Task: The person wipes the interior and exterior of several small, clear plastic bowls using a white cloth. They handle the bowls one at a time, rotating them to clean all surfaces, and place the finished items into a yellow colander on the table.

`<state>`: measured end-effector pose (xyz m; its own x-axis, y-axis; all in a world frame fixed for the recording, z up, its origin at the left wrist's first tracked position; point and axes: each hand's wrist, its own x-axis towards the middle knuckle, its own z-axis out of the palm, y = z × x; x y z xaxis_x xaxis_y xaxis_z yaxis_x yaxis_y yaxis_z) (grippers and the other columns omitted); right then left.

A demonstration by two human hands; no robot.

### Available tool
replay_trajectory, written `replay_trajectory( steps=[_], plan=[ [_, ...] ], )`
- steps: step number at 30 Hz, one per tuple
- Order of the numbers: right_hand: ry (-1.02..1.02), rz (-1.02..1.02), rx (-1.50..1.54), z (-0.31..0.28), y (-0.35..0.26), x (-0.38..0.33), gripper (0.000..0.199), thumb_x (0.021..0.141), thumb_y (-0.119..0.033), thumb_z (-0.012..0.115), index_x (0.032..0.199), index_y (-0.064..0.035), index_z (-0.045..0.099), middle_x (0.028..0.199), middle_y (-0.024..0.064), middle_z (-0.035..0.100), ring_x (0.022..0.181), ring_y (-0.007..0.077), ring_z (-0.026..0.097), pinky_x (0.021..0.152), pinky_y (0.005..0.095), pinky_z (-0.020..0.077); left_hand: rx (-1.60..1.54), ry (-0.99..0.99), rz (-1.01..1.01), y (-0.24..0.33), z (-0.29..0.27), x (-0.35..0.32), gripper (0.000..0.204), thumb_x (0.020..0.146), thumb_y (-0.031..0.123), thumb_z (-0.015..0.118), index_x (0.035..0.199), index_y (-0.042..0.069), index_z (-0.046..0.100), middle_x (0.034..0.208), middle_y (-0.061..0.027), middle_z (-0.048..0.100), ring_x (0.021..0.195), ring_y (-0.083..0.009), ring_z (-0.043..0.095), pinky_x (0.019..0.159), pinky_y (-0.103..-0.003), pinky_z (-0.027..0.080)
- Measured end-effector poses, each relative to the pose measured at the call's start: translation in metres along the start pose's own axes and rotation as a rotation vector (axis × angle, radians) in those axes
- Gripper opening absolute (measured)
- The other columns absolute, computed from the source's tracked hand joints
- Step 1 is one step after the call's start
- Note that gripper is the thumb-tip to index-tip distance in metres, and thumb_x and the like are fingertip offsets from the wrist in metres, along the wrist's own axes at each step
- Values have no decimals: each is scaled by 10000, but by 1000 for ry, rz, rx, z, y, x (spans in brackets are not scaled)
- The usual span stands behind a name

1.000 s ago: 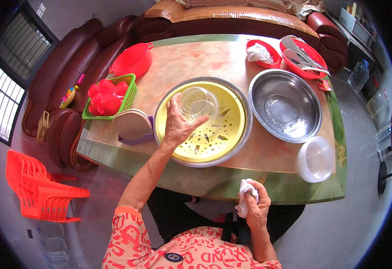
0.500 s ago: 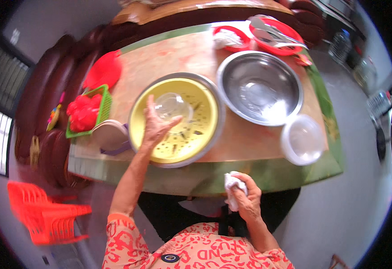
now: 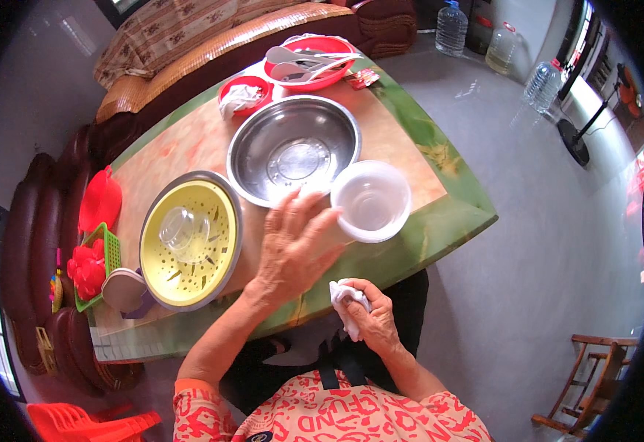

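Note:
My left hand (image 3: pixel 296 239) is open, fingers spread, over the table's near edge. Its fingertips are close to a translucent white plastic bowl (image 3: pixel 372 202) and the near rim of a large steel basin (image 3: pixel 263 125); whether they touch either I cannot tell. Bunched in my right hand (image 3: pixel 375 318) is a white cloth (image 3: pixel 345 306), held just off the near edge. To the left, a yellow colander (image 3: pixel 161 276) is nested in a grey-rimmed basin, with clear plastic bowls (image 3: pixel 182 230) inside it.
Red bowls at the back hold a white cloth (image 3: pixel 242 96) and several ladles and spoons (image 3: pixel 311 62). A green basket (image 3: pixel 113 250) of red items and a red plate (image 3: pixel 101 200) are at the left. A wooden chair (image 3: pixel 594 383) and red stools (image 3: pixel 86 423) stand on the floor.
My left hand has left the yellow colander and moved right, toward the white plastic bowl. My right hand keeps the cloth. The view has turned to the right.

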<state>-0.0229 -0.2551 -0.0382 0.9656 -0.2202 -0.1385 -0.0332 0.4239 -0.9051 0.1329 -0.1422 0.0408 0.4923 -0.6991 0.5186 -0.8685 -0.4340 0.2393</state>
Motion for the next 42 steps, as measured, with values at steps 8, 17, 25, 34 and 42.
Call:
replay_trajectory(
  steps=[8, 17, 25, 34, 42],
  plan=[
    [94, 16, 38, -25, -15, 7, 254, 904, -45, 569, 1155, -4, 585, 951, 27, 629, 801, 72, 566, 691, 217, 483, 36, -233, 103, 26, 43, 24, 209, 806, 220, 715, 991, 146, 651, 1005, -13, 629, 1133, -202, 541, 1078, -515, 198],
    [75, 23, 84, -37, -14, 14, 257, 911, -39, 583, 1167, -9, 582, 1017, 28, 627, 914, 86, 576, 798, 239, 488, -80, -234, 18, 30, 35, 32, 154, 816, 245, 721, 907, 135, 661, 917, -3, 660, 988, -179, 617, 1044, -497, 202],
    [85, -18, 55, -39, -12, 13, 252, 914, -46, 584, 1163, -9, 588, 998, 23, 629, 903, 83, 576, 776, 231, 488, -69, -149, 28, 36, 35, 23, 126, 860, 233, 670, 945, 140, 663, 903, 7, 627, 999, -174, 582, 1041, -505, 200],
    [315, -93, 92, -53, -25, 29, 248, 922, -117, 627, 1131, 9, 583, 941, 31, 635, 771, 65, 569, 650, 196, 472, -58, -145, 66, 32, 31, 8, 111, 851, 207, 681, 942, 152, 650, 842, 32, 612, 884, -155, 583, 1053, -508, 232],
    [289, -59, 93, -38, -29, 22, 273, 918, -159, 631, 1134, -6, 563, 844, 39, 631, 566, 62, 540, 455, 200, 452, -128, 4, 8, 36, 15, 1, 105, 851, 171, 659, 950, 140, 649, 835, 29, 625, 901, -153, 585, 1047, -539, 219]
  ],
)
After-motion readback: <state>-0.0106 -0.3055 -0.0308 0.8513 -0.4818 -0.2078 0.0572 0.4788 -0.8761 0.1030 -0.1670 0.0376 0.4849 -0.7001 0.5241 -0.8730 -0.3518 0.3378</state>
